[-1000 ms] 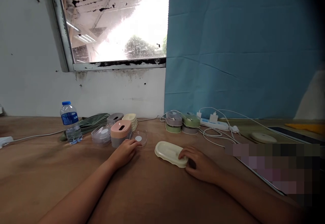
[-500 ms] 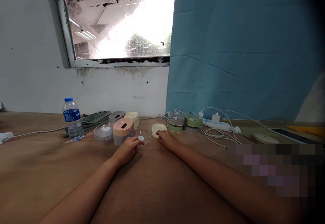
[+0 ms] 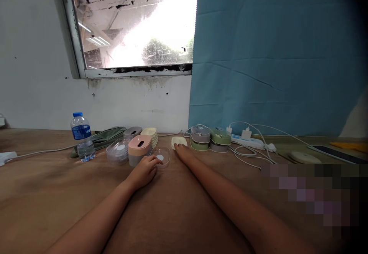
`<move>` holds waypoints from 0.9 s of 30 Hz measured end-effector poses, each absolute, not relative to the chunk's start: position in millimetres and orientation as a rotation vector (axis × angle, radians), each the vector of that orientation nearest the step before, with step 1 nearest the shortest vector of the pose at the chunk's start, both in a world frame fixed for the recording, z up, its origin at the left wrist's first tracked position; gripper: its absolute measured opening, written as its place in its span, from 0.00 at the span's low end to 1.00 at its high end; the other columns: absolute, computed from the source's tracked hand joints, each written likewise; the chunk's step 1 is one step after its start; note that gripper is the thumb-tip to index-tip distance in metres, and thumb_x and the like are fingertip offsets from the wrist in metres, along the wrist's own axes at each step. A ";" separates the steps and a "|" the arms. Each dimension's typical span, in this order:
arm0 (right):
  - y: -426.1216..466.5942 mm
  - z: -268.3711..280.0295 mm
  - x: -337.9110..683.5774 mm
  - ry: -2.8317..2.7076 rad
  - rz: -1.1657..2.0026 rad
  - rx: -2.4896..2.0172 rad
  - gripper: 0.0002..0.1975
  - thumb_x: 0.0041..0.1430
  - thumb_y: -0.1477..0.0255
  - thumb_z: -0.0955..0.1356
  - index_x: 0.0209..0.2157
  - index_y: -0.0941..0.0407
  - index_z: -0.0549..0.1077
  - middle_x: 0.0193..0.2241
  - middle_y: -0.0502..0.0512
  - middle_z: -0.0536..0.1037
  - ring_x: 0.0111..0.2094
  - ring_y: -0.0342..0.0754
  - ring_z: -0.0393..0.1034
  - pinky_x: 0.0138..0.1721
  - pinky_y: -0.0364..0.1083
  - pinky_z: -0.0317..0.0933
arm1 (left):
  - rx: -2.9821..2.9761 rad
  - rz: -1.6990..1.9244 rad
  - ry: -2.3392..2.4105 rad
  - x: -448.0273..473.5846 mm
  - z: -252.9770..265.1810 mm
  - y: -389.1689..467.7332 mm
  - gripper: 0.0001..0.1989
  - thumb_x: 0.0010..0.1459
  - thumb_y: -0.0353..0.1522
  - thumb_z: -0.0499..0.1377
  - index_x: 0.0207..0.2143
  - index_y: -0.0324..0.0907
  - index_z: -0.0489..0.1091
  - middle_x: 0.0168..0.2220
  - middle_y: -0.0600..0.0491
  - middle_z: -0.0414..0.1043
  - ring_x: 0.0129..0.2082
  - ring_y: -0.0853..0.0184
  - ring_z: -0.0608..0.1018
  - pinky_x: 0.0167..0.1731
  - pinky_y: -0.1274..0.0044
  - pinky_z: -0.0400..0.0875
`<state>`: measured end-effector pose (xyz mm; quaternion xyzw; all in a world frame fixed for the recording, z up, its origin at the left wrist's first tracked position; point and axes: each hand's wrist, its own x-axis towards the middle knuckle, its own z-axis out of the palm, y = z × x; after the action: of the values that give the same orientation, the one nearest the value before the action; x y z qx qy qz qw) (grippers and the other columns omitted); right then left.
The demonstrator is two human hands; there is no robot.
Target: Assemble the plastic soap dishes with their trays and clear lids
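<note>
A clear plastic lid (image 3: pixel 163 153) with a white round spot lies on the table, and my left hand (image 3: pixel 147 168) has its bent fingers closed over the near left rim. Just right of it is a shallow cream tray (image 3: pixel 178 140). My right hand (image 3: pixel 184 154) grips the tray's near edge, fingertips over the rim. Close to my left hand stands a pink and grey box (image 3: pixel 139 156) with a dark slot in its top. Behind that box is a stack of cream trays (image 3: pixel 154 134). More clear lids (image 3: pixel 115 152) are piled to its left.
At the right stand stacked grey and green boxes (image 3: pixel 199 146), beside a power strip (image 3: pixel 250 142) with loose white cables. A water bottle (image 3: pixel 83 141) and a dark green pouch (image 3: pixel 107 137) are on the left. A phone (image 3: pixel 336 153) lies far right.
My right hand has moved slightly away from me and left, and the cream tray has shifted with it. My left hand stays at the clear lid.
</note>
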<state>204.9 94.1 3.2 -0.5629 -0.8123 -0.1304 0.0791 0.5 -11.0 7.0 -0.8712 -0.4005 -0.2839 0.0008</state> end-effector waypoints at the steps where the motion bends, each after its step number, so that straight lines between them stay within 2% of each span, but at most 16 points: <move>1: 91.7 3.3 205.3 -2.424 -0.408 -1.672 0.13 0.61 0.68 0.63 0.47 0.58 0.66 0.45 0.56 0.69 0.41 0.48 0.68 0.40 0.51 0.65 | -2.733 -0.896 -1.251 0.3 7.2 -11.3 0.17 0.51 0.22 0.50 0.42 0.43 0.68 0.42 0.49 0.69 0.43 0.63 0.71 0.45 0.71 0.63; 10: 53.9 -1.2 225.8 -2.408 -0.572 -1.353 0.15 0.62 0.70 0.63 0.50 0.58 0.64 0.48 0.57 0.67 0.46 0.51 0.65 0.45 0.55 0.61 | -2.703 -0.953 -1.222 -1.4 14.2 -16.9 0.15 0.52 0.24 0.51 0.41 0.43 0.68 0.42 0.49 0.69 0.43 0.62 0.70 0.44 0.70 0.64; 14: 52.7 -4.4 255.0 -2.351 -0.618 -1.319 0.21 0.56 0.77 0.62 0.53 0.61 0.61 0.53 0.65 0.64 0.55 0.56 0.56 0.53 0.55 0.54 | -2.689 -0.941 -1.218 1.8 15.6 -20.4 0.15 0.52 0.24 0.51 0.41 0.43 0.68 0.42 0.49 0.69 0.42 0.62 0.70 0.44 0.70 0.64; 18: 75.2 -3.9 279.0 -2.189 -0.680 -1.418 0.29 0.48 0.77 0.63 0.54 0.69 0.59 0.56 0.72 0.57 0.59 0.64 0.44 0.56 0.60 0.46 | -2.674 -0.928 -1.177 6.3 15.7 -23.8 0.14 0.52 0.24 0.51 0.40 0.42 0.69 0.42 0.48 0.69 0.43 0.62 0.70 0.44 0.70 0.63; 21: 95.8 -0.9 285.9 -2.110 -0.725 -1.432 0.32 0.46 0.78 0.62 0.56 0.70 0.55 0.59 0.72 0.52 0.61 0.64 0.36 0.57 0.61 0.40 | -2.648 -0.926 -1.139 8.4 16.5 -26.2 0.14 0.53 0.24 0.50 0.40 0.42 0.69 0.42 0.48 0.69 0.43 0.63 0.70 0.45 0.70 0.62; 24: 111.7 2.3 286.4 -2.044 -0.743 -1.437 0.36 0.46 0.77 0.62 0.58 0.69 0.50 0.61 0.70 0.48 0.62 0.63 0.33 0.57 0.63 0.37 | -2.619 -0.942 -1.129 8.8 17.3 -27.4 0.14 0.53 0.24 0.50 0.40 0.42 0.68 0.42 0.49 0.68 0.42 0.63 0.69 0.45 0.70 0.62; 27: 120.9 2.5 285.7 -1.946 -0.737 -1.487 0.35 0.47 0.76 0.62 0.58 0.72 0.50 0.60 0.75 0.49 0.60 0.69 0.36 0.55 0.67 0.37 | -2.603 -0.962 -1.143 8.3 17.1 -27.0 0.13 0.53 0.24 0.50 0.39 0.42 0.68 0.41 0.49 0.68 0.42 0.63 0.69 0.44 0.70 0.62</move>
<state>285.7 120.9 2.5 -0.5568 -0.7286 -0.2759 0.2880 8.3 -27.0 17.1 -0.8651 -0.3799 -0.3199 0.0700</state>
